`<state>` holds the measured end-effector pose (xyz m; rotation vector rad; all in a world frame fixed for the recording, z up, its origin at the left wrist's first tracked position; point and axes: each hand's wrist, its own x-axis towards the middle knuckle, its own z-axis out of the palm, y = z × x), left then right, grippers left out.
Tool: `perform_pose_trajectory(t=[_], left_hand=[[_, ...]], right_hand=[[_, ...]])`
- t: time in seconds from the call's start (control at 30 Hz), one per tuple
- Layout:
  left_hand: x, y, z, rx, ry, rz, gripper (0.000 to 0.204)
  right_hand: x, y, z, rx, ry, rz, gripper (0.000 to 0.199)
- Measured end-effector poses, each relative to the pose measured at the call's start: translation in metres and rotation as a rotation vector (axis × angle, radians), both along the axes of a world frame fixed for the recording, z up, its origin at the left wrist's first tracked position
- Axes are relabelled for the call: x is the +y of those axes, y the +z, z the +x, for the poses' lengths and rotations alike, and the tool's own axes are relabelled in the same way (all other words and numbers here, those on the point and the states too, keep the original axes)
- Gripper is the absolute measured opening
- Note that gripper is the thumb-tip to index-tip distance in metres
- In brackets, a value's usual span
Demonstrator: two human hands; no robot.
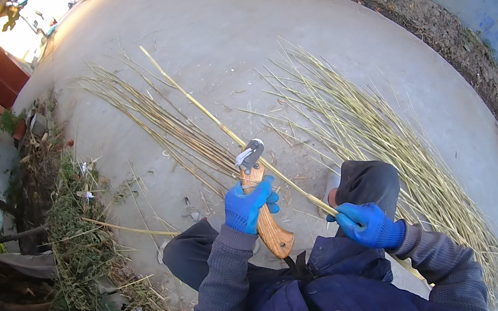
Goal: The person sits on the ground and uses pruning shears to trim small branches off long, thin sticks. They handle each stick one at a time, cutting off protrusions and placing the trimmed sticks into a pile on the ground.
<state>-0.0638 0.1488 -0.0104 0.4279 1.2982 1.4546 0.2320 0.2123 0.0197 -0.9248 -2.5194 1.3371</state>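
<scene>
Clearly the left hand (247, 205) is clenched around a wooden-handled knife (261, 203), blade end up against a long pale stalk (224, 126), while the right hand (366, 225) grasps the stalk's near end just above the knee. The stalk's long axis runs diagonally, its far tip pointing up and left across the concrete ground (226, 21). One risk, I judge: the blade could skid along the smooth stalk toward the right hand (gloves look thin), or the stalk could split. Two stalk bundles (377, 134) lie alongside.
</scene>
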Motion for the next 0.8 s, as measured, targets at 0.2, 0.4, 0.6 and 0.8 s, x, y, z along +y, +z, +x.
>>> perform_pose_trajectory(t=[0.2, 0.4, 0.6, 0.8], left_hand=[[-0.001, 0.019, -0.065, 0.092, 0.026, -0.014, 0.035], [0.010, 0.012, -0.042, 0.117, 0.018, 0.070, 0.030], [0.004, 0.009, -0.032, 0.096, 0.090, 0.002, 0.032], [-0.012, 0.002, -0.087, 0.104, 0.191, 0.022, 0.039]], right_hand=[[-0.005, -0.003, 0.031, 0.078, 0.077, 0.176, 0.012], [0.001, -0.005, 0.047, 0.018, -0.021, 0.067, 0.009], [-0.003, -0.012, 0.041, 0.066, -0.004, 0.016, 0.011], [-0.022, -0.014, 0.068, 0.083, 0.123, 0.097, 0.012]])
